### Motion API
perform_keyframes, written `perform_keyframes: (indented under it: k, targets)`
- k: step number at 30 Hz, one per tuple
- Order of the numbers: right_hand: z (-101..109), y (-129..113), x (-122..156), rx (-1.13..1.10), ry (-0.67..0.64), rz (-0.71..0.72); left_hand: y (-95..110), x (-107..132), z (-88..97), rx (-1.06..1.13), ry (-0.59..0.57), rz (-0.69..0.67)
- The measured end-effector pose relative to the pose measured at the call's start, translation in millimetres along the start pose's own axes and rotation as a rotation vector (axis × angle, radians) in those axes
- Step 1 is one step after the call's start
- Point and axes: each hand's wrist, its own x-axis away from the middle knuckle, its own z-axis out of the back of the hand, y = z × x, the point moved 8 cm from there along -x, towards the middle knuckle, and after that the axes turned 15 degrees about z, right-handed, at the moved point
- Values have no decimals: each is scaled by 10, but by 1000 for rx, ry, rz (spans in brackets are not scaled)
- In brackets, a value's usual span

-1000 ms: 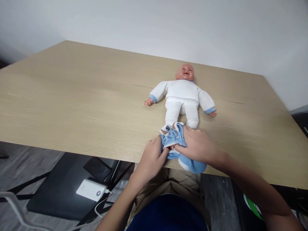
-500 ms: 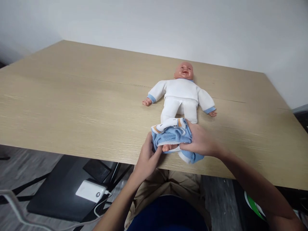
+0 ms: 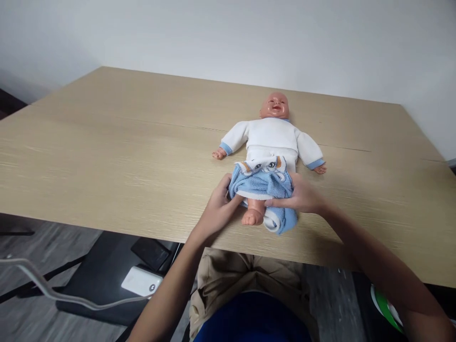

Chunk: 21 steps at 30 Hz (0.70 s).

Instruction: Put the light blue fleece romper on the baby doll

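Note:
A baby doll (image 3: 272, 133) in a white top with blue cuffs lies on its back, its head away from me. Bunched round its lower legs is a pair of blue terry pants (image 3: 261, 184) with an animal face on the white part. One bare doll foot (image 3: 252, 216) sticks out of a pant leg; the other foot is hidden by cloth. My left hand (image 3: 219, 205) is closed on the left side of the pants, thumb at the leg opening. On the right side my right hand (image 3: 302, 194) grips the same pants, its fingers partly hidden.
The wooden table (image 3: 124, 152) stands against a pale wall (image 3: 228, 38). Below its front edge, a white power bank (image 3: 141, 281) with a cable and a black object (image 3: 150, 253) lie on a black seat (image 3: 96, 275). A green-and-white round item (image 3: 386, 306) is at lower right.
Both hands have pulled the pants up the doll's leg, away from me. The bare foot, mostly covered before, now shows out of the opening with its ankle.

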Motion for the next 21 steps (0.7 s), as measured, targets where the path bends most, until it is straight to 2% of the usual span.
perform_keyframes:
  k: [4, 8, 12, 15, 18, 21]
  targets:
    - [160, 79, 126, 49, 175, 37, 145, -11, 16, -82, -40, -30]
    - [200, 211, 261, -82, 183, 25, 196, 27, -1, -165, -105, -36]
    - [203, 397, 363, -264, 230, -37, 218, 50, -6, -243, -174, -155]
    - [178, 494, 399, -399, 270, -82, 191, 41, -17, -265, -216, -185]
    - [169, 560, 419, -493, 310, -129, 256, 6, -42, -303, -180, -210]
    - [166, 616, 439, -559, 351, -168, 487, -58, -94, -415, -71, -282]
